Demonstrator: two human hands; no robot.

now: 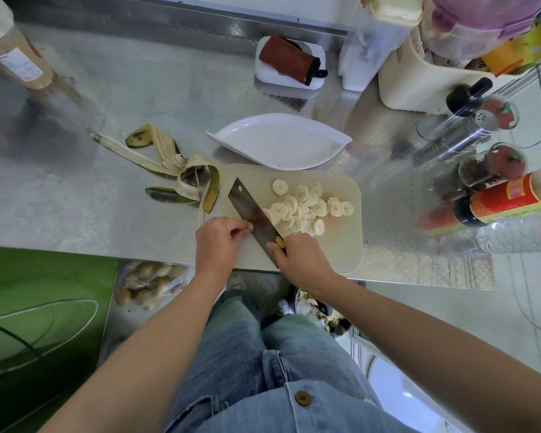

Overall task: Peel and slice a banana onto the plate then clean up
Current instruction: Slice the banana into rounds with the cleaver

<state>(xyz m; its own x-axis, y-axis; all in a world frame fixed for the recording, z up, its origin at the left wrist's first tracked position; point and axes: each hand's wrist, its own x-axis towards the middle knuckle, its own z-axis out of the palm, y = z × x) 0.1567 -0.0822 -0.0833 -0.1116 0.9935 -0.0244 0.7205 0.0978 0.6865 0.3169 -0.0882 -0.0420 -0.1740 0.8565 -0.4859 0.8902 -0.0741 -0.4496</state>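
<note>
Several banana slices [306, 207] lie heaped on a beige cutting board [334, 245] at the counter's front edge. My right hand [300, 260] grips the handle of a cleaver [250, 210], whose blade stands on the board just left of the slices. My left hand [219, 242] pinches the last small banana stub [249, 226] against the blade's left side. A white leaf-shaped plate [278, 140] sits bare just behind the board. The banana peel [169, 165] is spread on the counter to the left of the board.
Spice jars, a pepper mill and bottles [481, 170] crowd the right side. A white dish holding a brown pouch [289, 62] stands at the back. A bag of small potatoes [147, 284] and a bin [319, 314] sit below the counter edge.
</note>
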